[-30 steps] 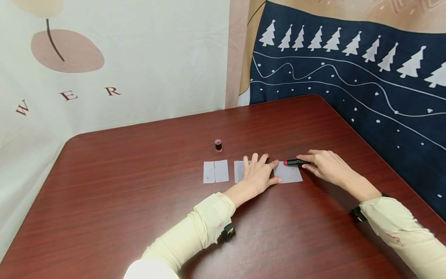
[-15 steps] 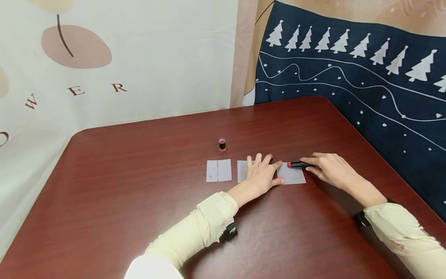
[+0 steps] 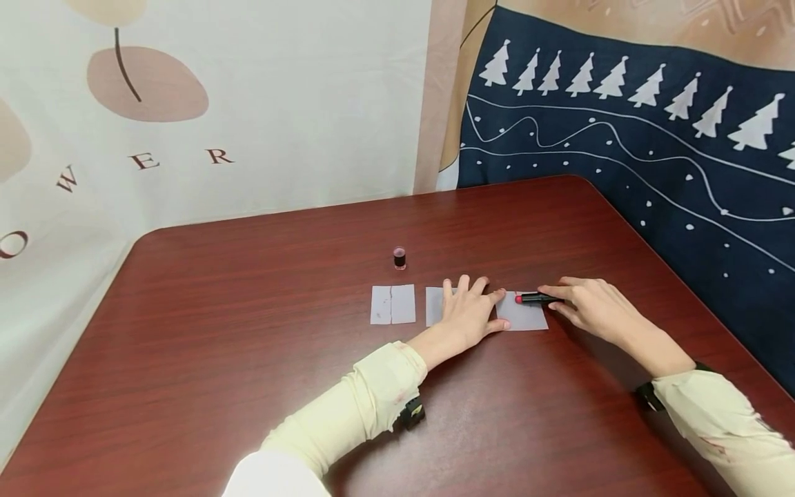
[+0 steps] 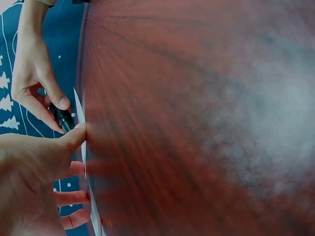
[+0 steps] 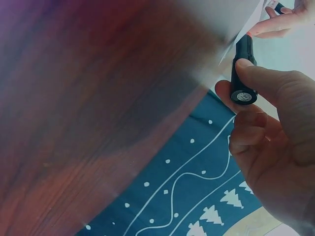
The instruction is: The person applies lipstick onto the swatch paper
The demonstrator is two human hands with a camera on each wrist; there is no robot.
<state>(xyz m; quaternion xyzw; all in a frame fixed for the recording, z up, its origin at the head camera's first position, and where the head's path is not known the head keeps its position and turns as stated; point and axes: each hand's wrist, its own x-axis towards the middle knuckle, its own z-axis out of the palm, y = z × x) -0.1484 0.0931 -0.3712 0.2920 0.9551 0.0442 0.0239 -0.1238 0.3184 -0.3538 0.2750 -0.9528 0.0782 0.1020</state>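
My right hand (image 3: 596,307) pinches a black lipstick (image 3: 537,298) between thumb and fingers. Its red tip touches, or nearly touches, the right-hand grey paper (image 3: 524,319), where a short reddish mark shows just above it. In the right wrist view the round end of the lipstick (image 5: 243,96) faces the camera. My left hand (image 3: 462,319) lies with spread fingers over the middle paper (image 3: 433,307), its thumb and a finger pressing the left edge of the right-hand paper. Left of it lies another paper (image 3: 404,304) with a thin vertical line down its middle.
A small cap, clear on top and dark below (image 3: 399,258), stands behind the papers. The reddish-brown table (image 3: 248,331) extends to the left and front. Printed cloths (image 3: 310,103) hang along its back and right sides.
The lipstick tip has moved slightly toward me down the right-hand paper, and a short reddish mark now shows above it. The left hand keeps its place on the papers; the head view has shifted slightly.
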